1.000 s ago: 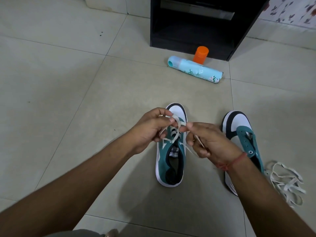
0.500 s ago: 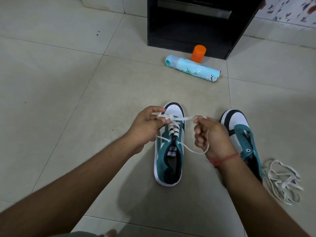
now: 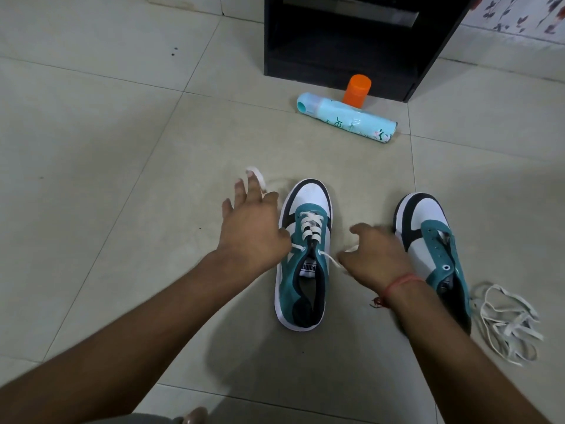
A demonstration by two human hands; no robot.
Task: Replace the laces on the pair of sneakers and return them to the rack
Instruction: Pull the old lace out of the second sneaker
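Lying between both grips: half-laced sneaker point(image 3: 304, 255).

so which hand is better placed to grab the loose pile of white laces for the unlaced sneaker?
Right. The right hand sits beside the unlaced teal-and-white sneaker, nearer the loose white lace pile. The left hand is beyond the half-laced sneaker.

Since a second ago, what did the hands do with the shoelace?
The left hand swung out to the left and opened, its lace end loose by the fingertips. The right hand dropped lower, fingers loosened. The laced sneaker, the unlaced sneaker and the spare laces stayed put.
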